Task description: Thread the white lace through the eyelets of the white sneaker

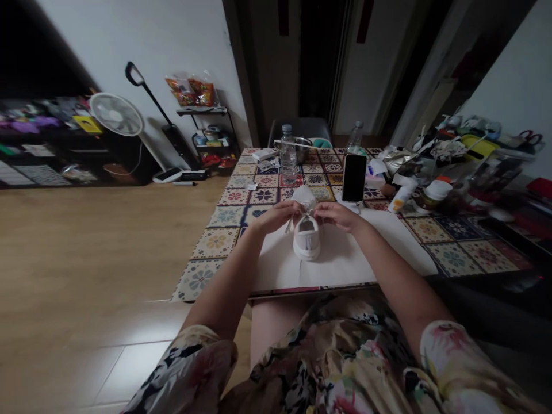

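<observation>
A white sneaker [306, 251] stands on a white sheet [276, 270], its heel toward me and its toe pointing away. Both my hands meet over its tongue, one on each side. My left hand [280, 217] has its fingers pinched together on the shoelace [307, 213]. From the right, my right hand [337, 215] also pinches the lace. A loose lace end hangs by the left side of the shoe. The fingertips are small and dim, so the exact grip is hard to see.
Beyond the shoe stand a phone [354, 179] on a stand and a water bottle [287, 155]. A white jar [435, 192], a tube [402, 195] and other clutter crowd the right of the patterned tablecloth [224, 215]. A metal bowl [303, 150] sits at the far edge.
</observation>
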### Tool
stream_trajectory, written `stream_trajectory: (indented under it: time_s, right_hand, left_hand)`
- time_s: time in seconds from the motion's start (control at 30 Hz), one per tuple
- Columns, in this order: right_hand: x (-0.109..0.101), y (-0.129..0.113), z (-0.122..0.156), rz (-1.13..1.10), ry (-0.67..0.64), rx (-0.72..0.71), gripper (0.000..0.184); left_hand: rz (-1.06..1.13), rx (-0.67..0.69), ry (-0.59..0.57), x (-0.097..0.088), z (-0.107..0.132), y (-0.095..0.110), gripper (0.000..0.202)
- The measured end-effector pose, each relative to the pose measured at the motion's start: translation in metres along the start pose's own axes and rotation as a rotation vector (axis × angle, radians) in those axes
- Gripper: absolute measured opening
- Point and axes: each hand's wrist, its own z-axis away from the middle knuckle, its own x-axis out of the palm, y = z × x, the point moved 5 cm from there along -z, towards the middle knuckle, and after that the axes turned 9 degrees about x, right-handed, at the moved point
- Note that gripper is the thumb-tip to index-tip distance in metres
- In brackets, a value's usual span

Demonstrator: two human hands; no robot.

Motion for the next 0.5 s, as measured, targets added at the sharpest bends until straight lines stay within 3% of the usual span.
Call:
stream_trajectory:
  time_s: [0.13, 0.23, 0.5]
  right_hand:
    - [0.004, -0.012, -0.009, -0.114, -0.047, -0.099, 0.027]
    - [0.011, -0.006, -0.018, -0.262, -0.033, -0.158, 0.029]
    - [0.02, 0.004, -0.01, -0.27, 0.014, -0.194, 0.034]
  left_hand:
    - [0.154, 0.069, 0.123, 0.007, 0.006, -0.003, 0.035]
    - [0.243, 0.089, 0.21, 0.011, 0.008, -0.005, 0.034]
    - [0.196, 0.174, 0.312, 0.015, 0.005, -0.011, 0.036]
